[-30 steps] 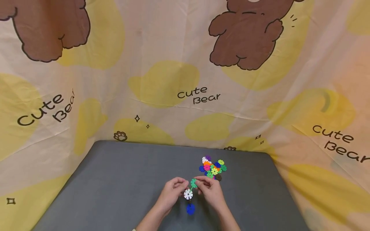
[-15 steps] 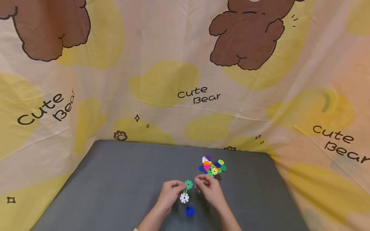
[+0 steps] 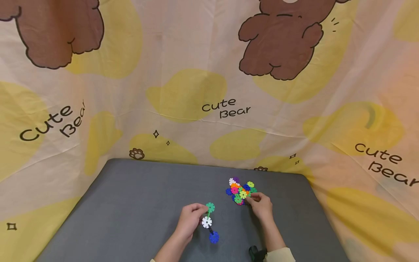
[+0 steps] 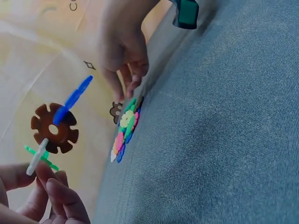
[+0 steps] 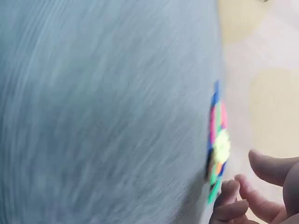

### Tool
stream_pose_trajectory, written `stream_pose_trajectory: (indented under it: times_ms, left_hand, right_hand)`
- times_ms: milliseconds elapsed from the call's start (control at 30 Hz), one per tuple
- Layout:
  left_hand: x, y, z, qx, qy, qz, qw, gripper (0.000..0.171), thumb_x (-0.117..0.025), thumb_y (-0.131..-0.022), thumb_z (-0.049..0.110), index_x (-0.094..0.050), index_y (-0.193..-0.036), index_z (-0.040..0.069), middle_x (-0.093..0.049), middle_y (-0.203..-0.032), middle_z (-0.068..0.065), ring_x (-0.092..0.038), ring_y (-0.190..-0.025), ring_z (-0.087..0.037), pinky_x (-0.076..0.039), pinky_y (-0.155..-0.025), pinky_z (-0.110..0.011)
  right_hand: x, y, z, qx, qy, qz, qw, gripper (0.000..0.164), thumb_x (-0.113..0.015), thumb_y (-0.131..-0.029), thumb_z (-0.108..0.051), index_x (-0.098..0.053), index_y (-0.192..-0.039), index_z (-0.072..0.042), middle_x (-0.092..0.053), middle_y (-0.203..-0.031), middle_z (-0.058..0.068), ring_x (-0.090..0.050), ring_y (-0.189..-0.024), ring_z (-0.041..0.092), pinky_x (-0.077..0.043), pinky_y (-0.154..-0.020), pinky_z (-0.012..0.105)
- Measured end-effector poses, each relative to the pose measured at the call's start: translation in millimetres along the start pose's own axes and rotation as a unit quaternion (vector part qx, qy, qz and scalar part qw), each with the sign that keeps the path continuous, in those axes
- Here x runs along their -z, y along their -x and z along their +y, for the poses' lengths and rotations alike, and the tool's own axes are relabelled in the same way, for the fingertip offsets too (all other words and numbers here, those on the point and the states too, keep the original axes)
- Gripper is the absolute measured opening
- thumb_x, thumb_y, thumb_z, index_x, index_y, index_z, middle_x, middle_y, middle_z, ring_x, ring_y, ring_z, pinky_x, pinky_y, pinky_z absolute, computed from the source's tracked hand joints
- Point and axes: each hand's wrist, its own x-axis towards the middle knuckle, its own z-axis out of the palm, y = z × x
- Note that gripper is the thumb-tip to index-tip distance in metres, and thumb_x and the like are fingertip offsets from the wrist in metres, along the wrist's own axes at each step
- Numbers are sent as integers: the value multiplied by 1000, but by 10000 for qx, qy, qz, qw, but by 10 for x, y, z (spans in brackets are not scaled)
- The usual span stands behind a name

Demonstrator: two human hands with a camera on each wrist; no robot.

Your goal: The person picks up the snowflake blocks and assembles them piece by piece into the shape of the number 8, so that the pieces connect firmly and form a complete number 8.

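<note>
My left hand [image 3: 188, 221] pinches a chain of interlocking snowflake discs near its top. A green disc [image 3: 210, 207] tops the chain; a thin light-green one seen on edge leads to a white disc [image 3: 207, 222]. A brown disc [image 4: 53, 128], face-on in the left wrist view, joins it to the blue disc [image 3: 214, 237] at the bottom. My right hand [image 3: 263, 207] reaches to the near right side of a pile of snowflake discs [image 3: 238, 198]. In the right wrist view, its thumb and fingers stand apart with nothing seen between them.
The grey cloth-covered table [image 3: 137, 203] ends at a hanging curtain [image 3: 183, 138] printed with bears. A dark strap-like object [image 3: 256, 253] sits by the right wrist. The loose discs lie in one flat heap, right of the middle.
My right hand has let go of the green disc and moved right to the pile. My left hand keeps the chain, which has shifted slightly left.
</note>
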Motion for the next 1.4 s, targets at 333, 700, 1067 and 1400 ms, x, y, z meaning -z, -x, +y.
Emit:
stream_pose_trajectory:
  times_ms: [333, 700, 1067, 1400]
  left_hand:
    - [-13, 16, 52, 27, -326, -34, 9995, 27, -71, -93, 25, -74, -96, -1, -66, -87, -2, -55, -78, -14, -46, -68, -31]
    - [-28, 15, 72, -42, -409, 36, 9991, 26, -70, -93, 24, -74, -94, -1, -68, -90, -2, -56, -84, -13, -46, -72, -30]
    - [-26, 18, 58, 103, -128, -47, 9999, 26, -66, -94, 25, -72, -92, -1, -64, -83, -2, -57, -77, -15, -47, -71, -30]
    - [-61, -1, 56, 341, 780, -466, 9953, 27, -52, -102, 20, -62, -101, -5, -68, -81, -7, -56, -51, -8, -49, -47, -22]
  right_hand:
    - [-11, -73, 160, -65, 715, -174, 9973, 26, -80, -87, -18, -73, -106, -3, -63, -89, 11, -53, -91, 31, -44, -74, 42]
    - [51, 80, 144, -104, -6, -746, 9972, 27, -83, -84, -20, -66, -90, -1, -61, -78, 7, -53, -70, 19, -43, -61, 31]
    - [-155, 560, -288, 623, -1431, -1230, 9801, 22, -81, -87, -21, -69, -93, -4, -68, -78, 5, -63, -66, 18, -52, -60, 27]
    - [-267, 779, -468, 1323, -2121, -1353, 9587, 16, -82, -85, -19, -72, -90, -8, -71, -84, 8, -66, -69, 14, -56, -65, 26]
